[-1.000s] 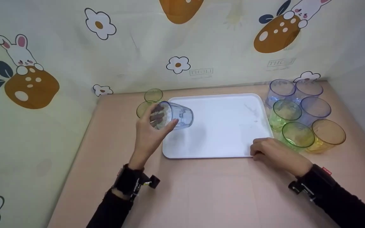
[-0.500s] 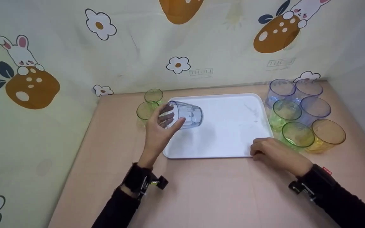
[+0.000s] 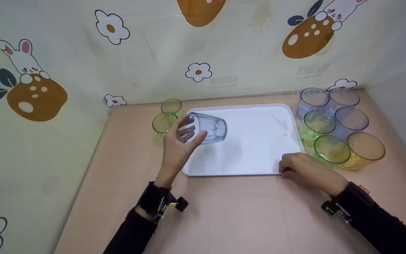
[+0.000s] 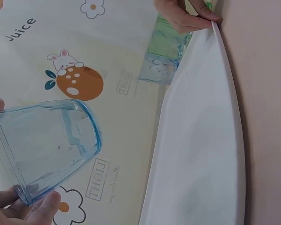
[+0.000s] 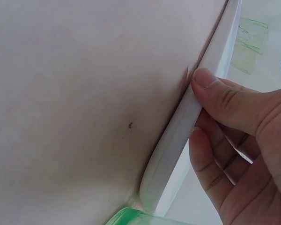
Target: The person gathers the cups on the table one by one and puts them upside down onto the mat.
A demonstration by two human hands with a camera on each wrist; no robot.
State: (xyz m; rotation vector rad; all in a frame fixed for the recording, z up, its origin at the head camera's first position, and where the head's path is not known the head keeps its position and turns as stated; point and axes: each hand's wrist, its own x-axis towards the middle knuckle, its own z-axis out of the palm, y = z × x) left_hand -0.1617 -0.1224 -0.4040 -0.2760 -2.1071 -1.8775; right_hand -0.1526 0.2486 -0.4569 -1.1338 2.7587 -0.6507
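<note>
My L hand (image 3: 179, 144) is clamped round a see-through pale-blue tapered tumbler (image 3: 213, 129), thumb on the near side, fingers round the far side. It's tipped on its side, wide rim end in my grip, narrower base pointing R, away from my palm. Held up w/ a gap over the L part of a white rectangular tray w/ rounded corners (image 3: 256, 151), not touching it.

My R hand (image 3: 307, 172) pinches that tray's near R corner btwn thumb & fingers; tray runs L & away from this grip, flat on the pink-beige tabletop (image 3: 238, 215).

Just L of & beyond my L fingers: two see-through green tumblers (image 3: 162, 123), upright, one behind the other. Just beyond & R of my R hand, six more upright, close tog.: two green, round-rimmed ones (image 3: 331, 150) nearest, an amber one (image 3: 367, 150) further R, three blue-violet ones (image 3: 351, 123) further back. Past all that, a cream wall covering (image 3: 153, 63) w/ rabbits & flowers.
</note>
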